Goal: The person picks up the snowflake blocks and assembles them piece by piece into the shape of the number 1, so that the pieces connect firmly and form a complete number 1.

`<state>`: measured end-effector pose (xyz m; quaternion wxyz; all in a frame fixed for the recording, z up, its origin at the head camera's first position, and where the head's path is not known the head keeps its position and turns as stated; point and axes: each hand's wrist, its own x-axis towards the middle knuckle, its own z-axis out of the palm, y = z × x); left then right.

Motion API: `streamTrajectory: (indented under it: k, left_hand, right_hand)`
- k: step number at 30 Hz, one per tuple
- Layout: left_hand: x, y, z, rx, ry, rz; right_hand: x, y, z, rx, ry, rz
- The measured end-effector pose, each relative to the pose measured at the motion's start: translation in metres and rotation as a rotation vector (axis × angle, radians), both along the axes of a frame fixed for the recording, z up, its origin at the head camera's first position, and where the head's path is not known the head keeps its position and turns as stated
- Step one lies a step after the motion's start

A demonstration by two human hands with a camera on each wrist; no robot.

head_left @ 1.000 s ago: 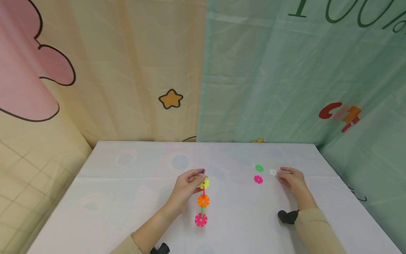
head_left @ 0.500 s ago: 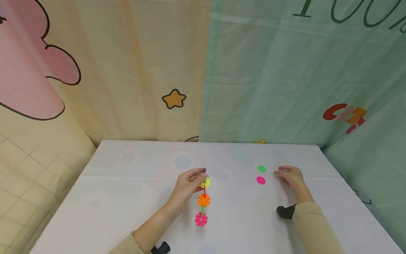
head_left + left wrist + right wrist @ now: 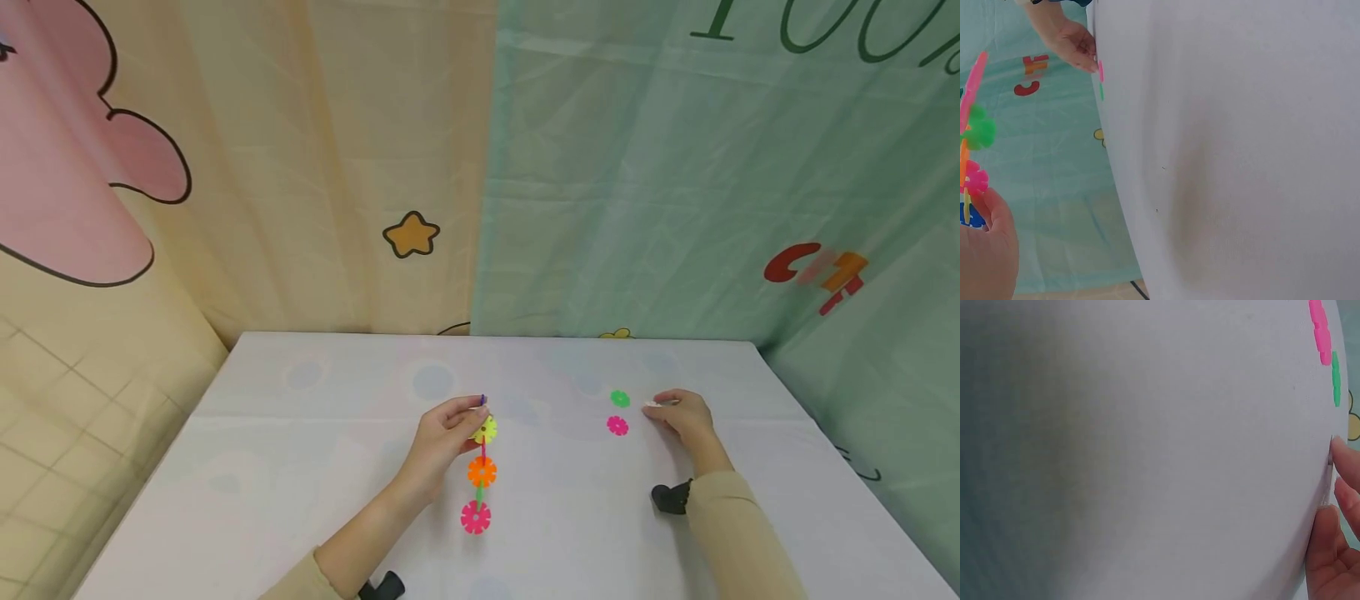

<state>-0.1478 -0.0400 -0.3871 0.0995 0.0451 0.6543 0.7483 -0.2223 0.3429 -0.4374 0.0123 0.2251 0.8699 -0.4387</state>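
Pinching a chain [image 3: 482, 472] in the left hand [image 3: 433, 446], with its yellow disc [image 3: 489, 430] partly covered, pinching a white disc [image 3: 652, 404] in the right hand [image 3: 688, 421], down at the table [image 3: 570, 500], near a green disc [image 3: 620, 399] and pink disc [image 3: 617, 426], before a curtain [image 3: 337, 167].

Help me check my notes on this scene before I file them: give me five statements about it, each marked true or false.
1. The left hand holds a chain of linked pieces. True.
2. The colour at the bottom of the chain is yellow. False: the bottom piece is pink.
3. The loose green piece lies farther from the person than the loose pink piece. True.
4. The right hand grips the end of the chain. False: it pinches a white piece, well apart from the chain.
5. An orange piece hangs lower than the yellow piece. True.
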Motion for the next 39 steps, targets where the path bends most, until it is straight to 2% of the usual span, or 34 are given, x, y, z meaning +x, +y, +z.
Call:
streamTrajectory:
  k: [7, 11, 17, 22, 28, 35, 39]
  left_hand:
    - [0.000, 0.001, -0.001, -0.002, -0.002, -0.006]
    - [0.000, 0.001, 0.000, 0.004, -0.010, 0.000]
    - [0.001, 0.001, 0.000, 0.025, -0.010, 0.010]
    - [0.000, 0.001, -0.001, 0.021, -0.015, -0.008]
    - [0.001, 0.001, 0.001, 0.028, 0.000, -0.021]
    - [0.002, 0.003, 0.003, 0.025, -0.006, -0.009]
    - [0.001, 0.004, 0.002, 0.037, -0.006, -0.006]
  right_hand:
    - [0.001, 0.000, 0.001, 0.023, -0.027, -0.001]
    - [0.002, 0.000, 0.002, 0.021, -0.006, 0.003]
    - [0.004, -0.002, 0.001, -0.071, 0.014, 0.003]
    - [0.004, -0.012, 0.006, -0.140, 0.017, 0.032]
    - [0.007, -0.032, 0.020, -0.205, 0.036, 0.158]
    - [0.009, -0.058, 0.037, -0.366, 0.101, 0.291]
    - [0.011, -0.072, 0.045, -0.413, 0.119, 0.372]
